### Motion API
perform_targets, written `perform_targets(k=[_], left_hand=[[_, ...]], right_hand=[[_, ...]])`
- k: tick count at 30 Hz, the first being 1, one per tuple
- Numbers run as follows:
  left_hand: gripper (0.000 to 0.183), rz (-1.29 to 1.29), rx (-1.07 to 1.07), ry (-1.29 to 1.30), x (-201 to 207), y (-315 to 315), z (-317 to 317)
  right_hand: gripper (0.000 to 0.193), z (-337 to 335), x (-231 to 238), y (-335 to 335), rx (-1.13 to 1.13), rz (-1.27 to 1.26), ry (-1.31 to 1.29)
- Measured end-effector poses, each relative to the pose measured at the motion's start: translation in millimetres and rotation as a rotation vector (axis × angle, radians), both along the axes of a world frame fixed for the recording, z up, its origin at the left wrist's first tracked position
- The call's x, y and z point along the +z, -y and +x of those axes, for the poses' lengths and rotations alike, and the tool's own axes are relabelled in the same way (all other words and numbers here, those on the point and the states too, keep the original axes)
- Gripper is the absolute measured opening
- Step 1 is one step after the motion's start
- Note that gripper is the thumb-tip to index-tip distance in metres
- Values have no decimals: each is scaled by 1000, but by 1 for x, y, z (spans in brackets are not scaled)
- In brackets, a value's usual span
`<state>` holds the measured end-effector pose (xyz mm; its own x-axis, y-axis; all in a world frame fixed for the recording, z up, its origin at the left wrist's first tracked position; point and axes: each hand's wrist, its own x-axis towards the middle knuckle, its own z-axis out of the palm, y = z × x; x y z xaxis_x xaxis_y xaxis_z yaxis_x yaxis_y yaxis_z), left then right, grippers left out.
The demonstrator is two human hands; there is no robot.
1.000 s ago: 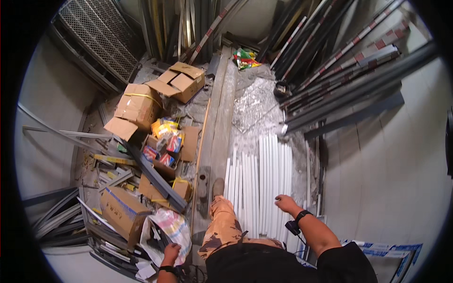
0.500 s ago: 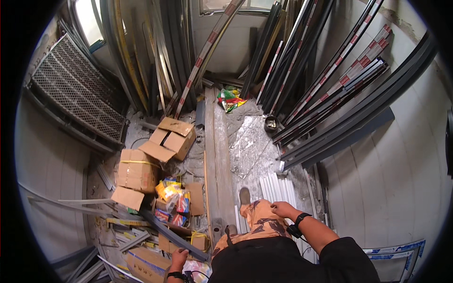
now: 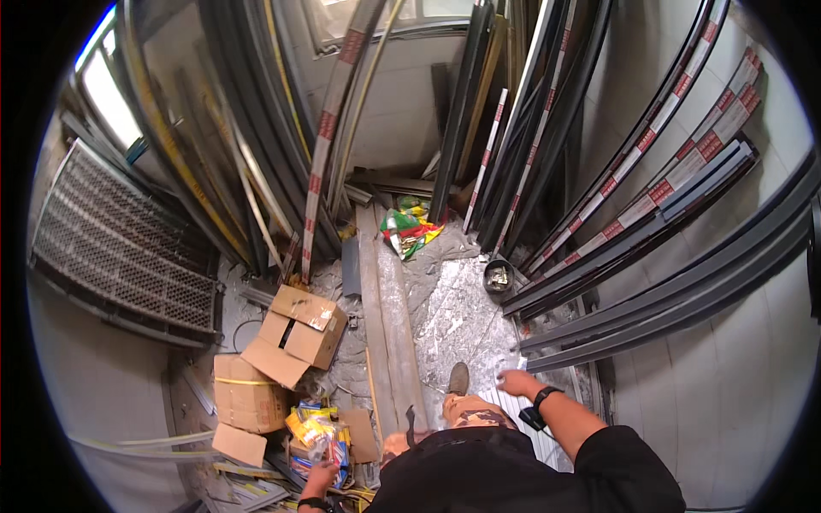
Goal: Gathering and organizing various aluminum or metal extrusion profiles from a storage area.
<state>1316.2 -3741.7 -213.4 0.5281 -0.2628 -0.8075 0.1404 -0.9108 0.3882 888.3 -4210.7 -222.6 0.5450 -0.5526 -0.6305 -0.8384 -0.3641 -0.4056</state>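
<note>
My right hand point(image 3: 517, 383) hangs in front of my right side, with loosely bent fingers and nothing visible in them. Closest to it are the ends of the dark grey metal profiles point(image 3: 633, 321) leaning on the right wall, and white strips point(image 3: 547, 440) on the floor below. My left hand point(image 3: 320, 479) is low at the left, its fingers slightly bent and seemingly bare. Beneath and beyond it, yellow, red and blue packets point(image 3: 316, 436) lie by a cardboard box point(image 3: 250, 395). Neither hand visibly touches anything.
An open carton point(image 3: 312, 329) stands ahead left. A long plank point(image 3: 389, 333) lies along the floor. Ahead are a coloured plastic bag point(image 3: 410, 229) and a small dark bucket point(image 3: 499, 278). Tall profiles point(image 3: 462, 111) lean at the back; a mesh panel point(image 3: 120, 244) leans left.
I have stepped forward, so the boxes, packets and plank sit lower in view and the back profiles look nearer. My right hand has swung a little forward; both hands stay unoccupied.
</note>
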Motion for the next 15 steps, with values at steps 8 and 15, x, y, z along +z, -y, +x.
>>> perform_targets(k=[8,15], left_hand=[[41,-321,-320,299,91,335,89],[47,-490,-754,421,113,640,136]], right_hand=[[38,49,78,193,-291,-97,232],[40,21,44,251,-451,-116,129]])
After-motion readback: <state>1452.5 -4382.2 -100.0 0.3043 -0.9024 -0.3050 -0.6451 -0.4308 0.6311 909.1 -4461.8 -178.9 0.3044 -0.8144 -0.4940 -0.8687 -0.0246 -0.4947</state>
